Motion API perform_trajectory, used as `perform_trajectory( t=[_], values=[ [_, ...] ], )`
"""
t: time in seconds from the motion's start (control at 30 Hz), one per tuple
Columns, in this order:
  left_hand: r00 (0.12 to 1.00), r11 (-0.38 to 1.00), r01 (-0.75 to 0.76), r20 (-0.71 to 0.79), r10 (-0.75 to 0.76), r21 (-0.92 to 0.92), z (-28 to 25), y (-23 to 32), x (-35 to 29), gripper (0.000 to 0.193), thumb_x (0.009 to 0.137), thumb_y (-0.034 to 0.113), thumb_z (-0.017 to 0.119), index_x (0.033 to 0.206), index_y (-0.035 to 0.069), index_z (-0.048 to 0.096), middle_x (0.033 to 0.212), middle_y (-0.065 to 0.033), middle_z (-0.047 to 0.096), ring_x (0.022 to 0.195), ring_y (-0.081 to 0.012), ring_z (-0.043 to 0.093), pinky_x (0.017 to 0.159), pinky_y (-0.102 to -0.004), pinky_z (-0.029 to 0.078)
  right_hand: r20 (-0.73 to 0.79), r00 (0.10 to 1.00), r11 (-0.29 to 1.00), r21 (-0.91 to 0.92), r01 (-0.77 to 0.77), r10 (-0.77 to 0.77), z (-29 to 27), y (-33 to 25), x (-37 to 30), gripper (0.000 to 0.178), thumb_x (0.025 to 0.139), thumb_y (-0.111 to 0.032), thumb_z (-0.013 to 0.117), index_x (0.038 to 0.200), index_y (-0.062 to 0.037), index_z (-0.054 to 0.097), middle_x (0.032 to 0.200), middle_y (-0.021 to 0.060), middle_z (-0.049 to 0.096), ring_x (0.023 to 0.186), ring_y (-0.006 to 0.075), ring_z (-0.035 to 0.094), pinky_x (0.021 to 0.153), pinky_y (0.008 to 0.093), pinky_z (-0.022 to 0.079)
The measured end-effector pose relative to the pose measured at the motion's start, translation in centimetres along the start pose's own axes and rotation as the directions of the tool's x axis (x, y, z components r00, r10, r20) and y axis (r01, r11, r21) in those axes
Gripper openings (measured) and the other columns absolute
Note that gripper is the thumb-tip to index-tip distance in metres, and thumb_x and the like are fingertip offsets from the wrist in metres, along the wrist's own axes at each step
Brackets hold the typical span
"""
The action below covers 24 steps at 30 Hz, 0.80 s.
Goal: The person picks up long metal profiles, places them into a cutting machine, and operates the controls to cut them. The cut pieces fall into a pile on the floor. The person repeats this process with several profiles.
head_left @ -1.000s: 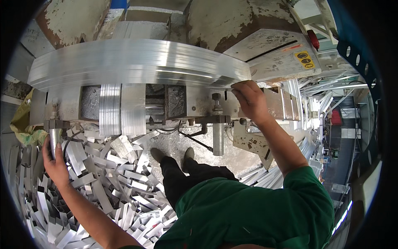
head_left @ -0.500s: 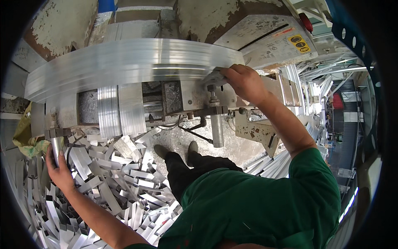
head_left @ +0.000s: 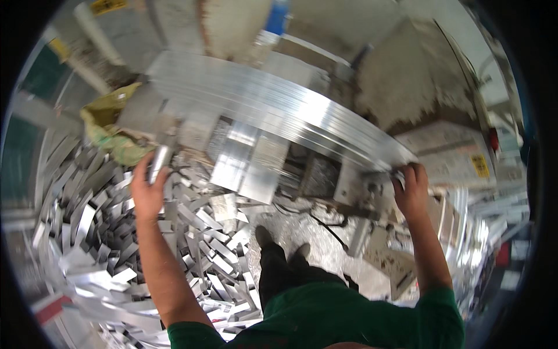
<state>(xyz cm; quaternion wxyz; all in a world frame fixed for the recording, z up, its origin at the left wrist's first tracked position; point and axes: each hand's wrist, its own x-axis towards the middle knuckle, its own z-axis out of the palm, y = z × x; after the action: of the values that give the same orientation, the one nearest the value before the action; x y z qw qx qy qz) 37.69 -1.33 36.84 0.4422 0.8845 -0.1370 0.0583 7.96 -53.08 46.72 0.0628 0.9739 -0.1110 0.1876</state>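
A row of long aluminium profiles [head_left: 279, 107] lies side by side across the machine bed in front of me. My left hand [head_left: 148, 195] has its thumb and fingers around a shiny metal cylinder [head_left: 160, 161] below the left part of the row. At the right end of the profiles, my right hand [head_left: 411, 189] has bent fingers pressed close to the bar ends and a small metal clamp [head_left: 376, 177]. Its fingertips are blurred, so what they grip cannot be made out.
Short aluminium offcuts [head_left: 218, 264] cover the floor at left. A yellow-green sack [head_left: 113, 125] sits beside the machine. Two wider aluminium pieces [head_left: 247, 163] lie crosswise under the row. Machine housings [head_left: 424, 75] rise behind; long profiles [head_left: 471, 224] are stacked at right.
The whole view has turned and shifted, so the profiles now slope down to the right. My left hand stays at the cylinder, and my right hand stays by the right end of the profiles.
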Motion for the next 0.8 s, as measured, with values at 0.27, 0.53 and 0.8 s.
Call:
perform_trajectory(
  t=[0.27,0.53,0.8],
  values=[
    [1.000,1.000,0.007,-0.031,-0.007,-0.001,-0.3,0.5,-0.3,0.044,0.082,0.014,0.074,0.124,0.005,0.061,0.118,-0.0189,0.066,0.107,-0.0364,0.064,0.093,-0.0395,0.050,0.067,0.941,0.920,0.243,0.308,-0.332,-1.5,-10.2,10.7,0.060,0.071,-0.016,0.082,0.123,-0.0048,0.054,0.130,0.0219,0.050,0.120,0.0413,0.049,0.101,0.0483,0.042],
    [0.912,0.906,-0.267,-0.217,0.347,0.328,-4.7,8.4,8.3,0.040,0.093,0.019,0.061,0.128,0.000,0.057,0.131,-0.0240,0.057,0.123,-0.0420,0.054,0.105,-0.0438,0.043,0.236,0.908,0.916,0.294,0.274,-0.347,3.7,-15.4,18.1,0.083,0.075,-0.034,0.079,0.144,-0.0137,0.040,0.143,0.0209,0.043,0.124,0.0410,0.048,0.103,0.0507,0.040],
    [0.655,0.640,-0.409,-0.280,0.702,0.650,-6.6,19.3,28.8,0.047,0.083,0.021,0.064,0.128,0.010,0.061,0.131,-0.0238,0.058,0.121,-0.0379,0.056,0.103,-0.0433,0.046,0.271,0.903,0.917,0.315,0.244,-0.333,3.8,-14.9,18.4,0.083,0.076,-0.030,0.075,0.148,-0.0131,0.038,0.143,0.0248,0.042,0.122,0.0435,0.049,0.103,0.0510,0.039]
  ],
)
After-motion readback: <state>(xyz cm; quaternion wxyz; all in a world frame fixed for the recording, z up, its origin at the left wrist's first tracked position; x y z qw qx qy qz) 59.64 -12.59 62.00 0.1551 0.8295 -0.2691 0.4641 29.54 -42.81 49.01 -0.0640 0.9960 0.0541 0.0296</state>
